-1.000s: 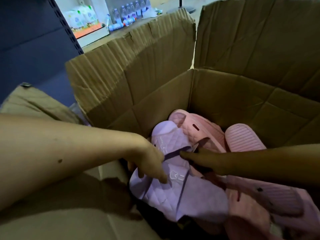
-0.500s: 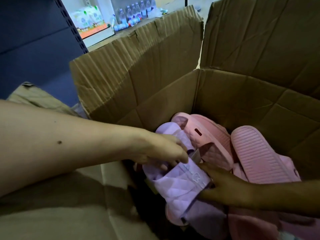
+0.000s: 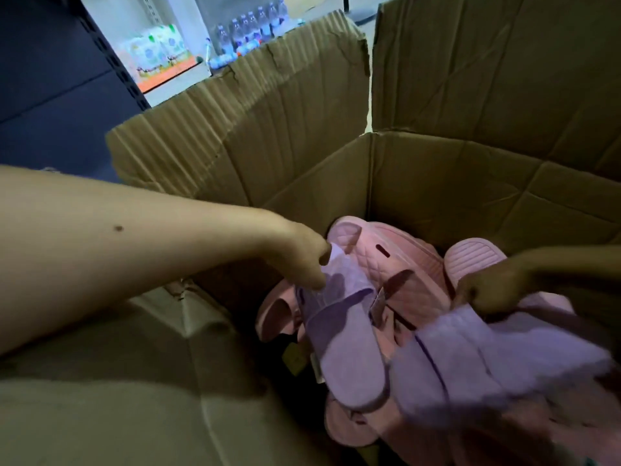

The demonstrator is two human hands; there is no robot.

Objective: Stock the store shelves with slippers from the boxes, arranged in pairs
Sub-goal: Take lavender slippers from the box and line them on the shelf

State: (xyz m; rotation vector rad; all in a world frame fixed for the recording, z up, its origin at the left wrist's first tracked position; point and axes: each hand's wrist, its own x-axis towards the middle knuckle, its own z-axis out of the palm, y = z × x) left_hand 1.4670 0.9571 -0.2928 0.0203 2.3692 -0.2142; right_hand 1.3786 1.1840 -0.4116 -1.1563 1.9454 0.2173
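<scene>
a lilac slipper [image 3: 342, 338] is pinched at its far end by the left hand [image 3: 299, 260], the fingers [image 3: 316, 280] curled over its edge. from that grip the slipper's long axis runs toward 5 o'clock, and its free end lies over the pink slippers [image 3: 396, 264] piled in the cardboard box [image 3: 470, 196]. a second lilac slipper [image 3: 487, 361] is gripped by the right hand [image 3: 487, 290], fingers clenched on its upper edge. it is blurred, so its axis cannot be told surely. the two lilac slippers are held side by side near the middle of the box; whether they touch cannot be told. each hand is already at its own slipper, so no further reach is judged needed before the pair is lifted out.

the surface below is a loose heap, with a ribbed-soled pink slipper [image 3: 470, 257] turned up at 1 o'clock, and it is likely to shift if dragged upon. room is bounded by the box walls at 12 and 3 o'clock and by a raised flap [image 3: 235, 136] at 11 o'clock. dark shelving [image 3: 50, 95] stands beyond at 10 o'clock, and water bottles [image 3: 248, 31] are seen far off at 12 o'clock.
</scene>
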